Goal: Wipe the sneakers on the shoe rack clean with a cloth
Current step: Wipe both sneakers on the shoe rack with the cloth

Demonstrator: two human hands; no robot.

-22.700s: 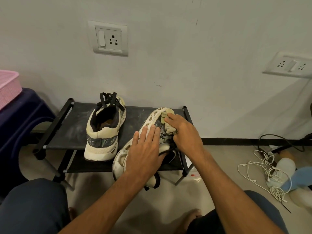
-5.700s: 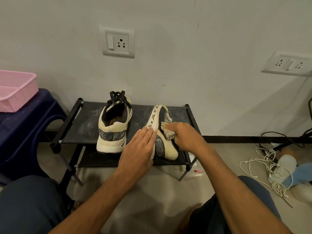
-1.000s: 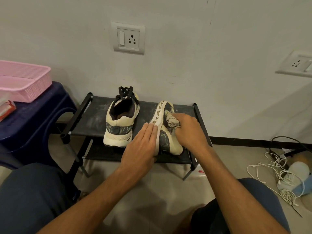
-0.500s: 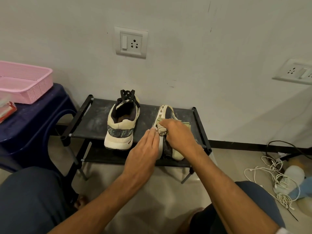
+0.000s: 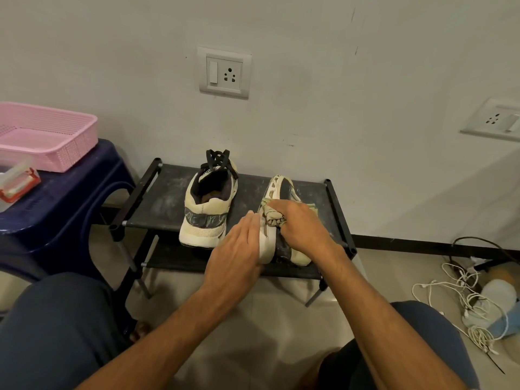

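Note:
Two cream sneakers sit on the black shoe rack [image 5: 166,198]. The left sneaker [image 5: 208,209] stands upright, heel towards me, black laces at its far end. The right sneaker [image 5: 278,190] is tipped on its side with its white sole facing left. My left hand [image 5: 239,249] lies flat against that sole near the heel, fingers together. My right hand [image 5: 301,226] is shut on a bunched, patterned cloth [image 5: 271,213] and presses it onto the sneaker's sole edge. Most of the right sneaker's upper is hidden under my hands.
A dark blue plastic stool [image 5: 64,198] stands left of the rack, carrying a pink basket [image 5: 47,136] and a small red-and-clear box [image 5: 17,181]. White cables [image 5: 472,308] lie tangled on the floor at right. My knees frame the bottom. The wall holds two sockets.
My right hand with the cloth has slid a little along the right sneaker's sole edge towards the heel. The left hand stays against the sole. The camera view shifted slightly.

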